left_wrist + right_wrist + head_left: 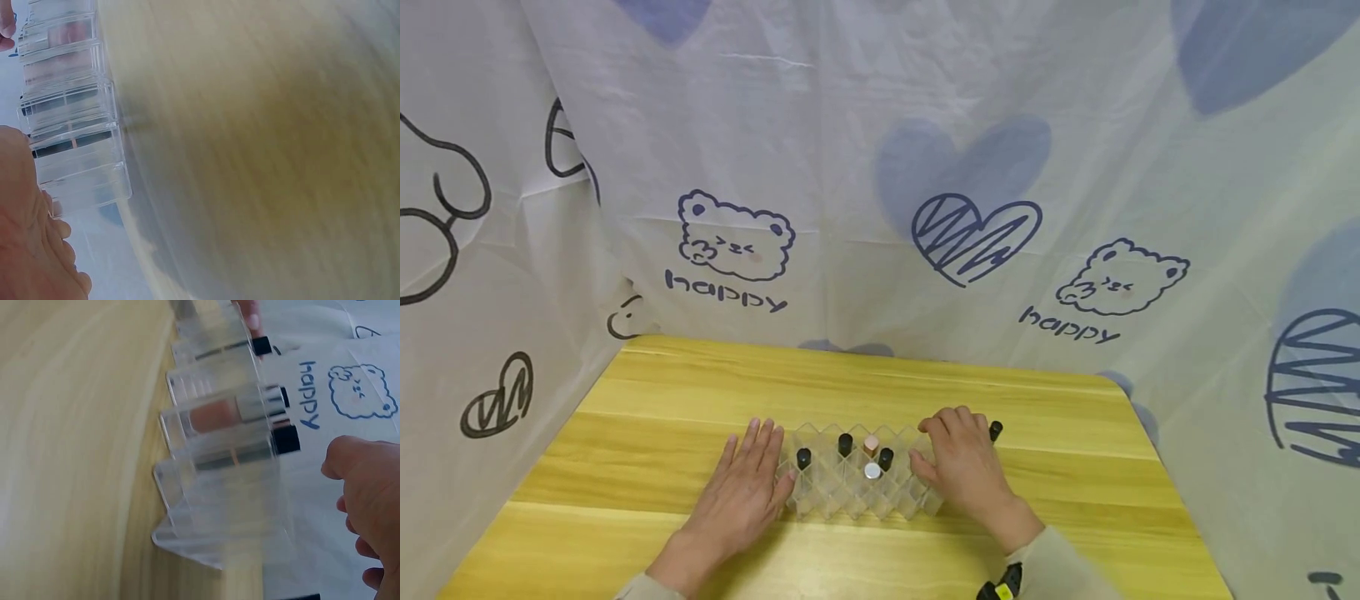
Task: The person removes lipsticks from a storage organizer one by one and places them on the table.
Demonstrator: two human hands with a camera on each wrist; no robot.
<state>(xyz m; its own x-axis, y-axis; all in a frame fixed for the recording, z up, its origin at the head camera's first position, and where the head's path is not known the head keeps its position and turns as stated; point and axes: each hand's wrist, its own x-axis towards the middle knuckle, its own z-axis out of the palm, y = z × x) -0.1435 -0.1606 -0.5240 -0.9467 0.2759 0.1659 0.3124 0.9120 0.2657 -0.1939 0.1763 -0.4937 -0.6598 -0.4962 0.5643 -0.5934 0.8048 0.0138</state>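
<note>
A clear holder with diamond-shaped compartments stands on the table, with several lipstick-like tubes upright in it. Three have black caps, such as the black-capped tube; one has a pink top and another a silver top. My left hand lies along the holder's left end, fingers straight, thumb at its edge. Over the right end is my right hand, fingers loosely bent and thumb apart, with nothing visible between them. Another black-capped tube shows just beyond the right hand, outside the holder.
The wooden table extends around the holder on every side. A white cloth printed with bears and hearts hangs behind the table and along both sides. A black strap device is on the right wrist.
</note>
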